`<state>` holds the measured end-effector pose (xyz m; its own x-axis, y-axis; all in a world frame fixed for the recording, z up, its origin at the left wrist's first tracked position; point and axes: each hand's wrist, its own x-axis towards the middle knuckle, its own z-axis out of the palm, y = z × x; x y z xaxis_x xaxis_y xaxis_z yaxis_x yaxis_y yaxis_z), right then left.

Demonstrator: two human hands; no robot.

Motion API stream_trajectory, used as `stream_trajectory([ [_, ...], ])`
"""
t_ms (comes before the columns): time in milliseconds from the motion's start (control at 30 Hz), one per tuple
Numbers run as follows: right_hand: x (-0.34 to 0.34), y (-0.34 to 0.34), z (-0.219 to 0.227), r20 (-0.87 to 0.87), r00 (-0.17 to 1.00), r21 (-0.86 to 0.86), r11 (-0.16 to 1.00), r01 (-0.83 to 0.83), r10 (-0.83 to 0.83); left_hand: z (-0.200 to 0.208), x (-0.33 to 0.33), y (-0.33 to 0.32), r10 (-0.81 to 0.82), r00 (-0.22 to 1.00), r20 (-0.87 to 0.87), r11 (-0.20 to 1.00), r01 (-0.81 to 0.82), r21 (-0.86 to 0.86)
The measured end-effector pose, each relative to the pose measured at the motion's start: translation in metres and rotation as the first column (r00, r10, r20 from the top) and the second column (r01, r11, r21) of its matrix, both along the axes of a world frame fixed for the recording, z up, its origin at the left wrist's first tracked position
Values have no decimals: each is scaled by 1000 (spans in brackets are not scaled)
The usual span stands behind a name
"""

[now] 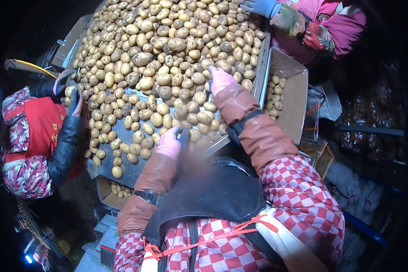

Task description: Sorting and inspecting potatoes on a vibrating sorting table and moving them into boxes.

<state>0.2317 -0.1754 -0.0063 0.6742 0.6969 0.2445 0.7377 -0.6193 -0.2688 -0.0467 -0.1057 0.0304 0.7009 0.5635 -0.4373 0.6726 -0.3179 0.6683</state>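
A thick heap of potatoes (167,45), pale yellow and some soiled, covers the sorting table (106,167). My left hand (171,142), in a pink glove with a dark palm, is at the near edge with its fingers curled inward beside several potatoes. What those fingers hold, if anything, is hidden. Farther forward and to the right, my right hand (222,81), gloved alike, reaches onto the heap. Its thumb and fingers are apart, their tips against the potatoes. A brown blurred smear lies in front of my dark apron (213,190).
At left, a person in a red vest (43,124) holds potatoes in gloved hands (70,93). Another person's blue glove (260,7) is at the far right corner. Cardboard boxes with potatoes stand right of the table (292,86) and below its near left edge (105,192).
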Motion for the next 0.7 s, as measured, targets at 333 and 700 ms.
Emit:
stream_trajectory([
  [333,-15,-75,76,-769,-152,359,616,701,621,-22,-11,-9,-125,985,119,974,98,205],
  [700,-4,-356,23,-758,16,169,172,970,652,-56,-26,4,-193,951,242,965,139,224],
])
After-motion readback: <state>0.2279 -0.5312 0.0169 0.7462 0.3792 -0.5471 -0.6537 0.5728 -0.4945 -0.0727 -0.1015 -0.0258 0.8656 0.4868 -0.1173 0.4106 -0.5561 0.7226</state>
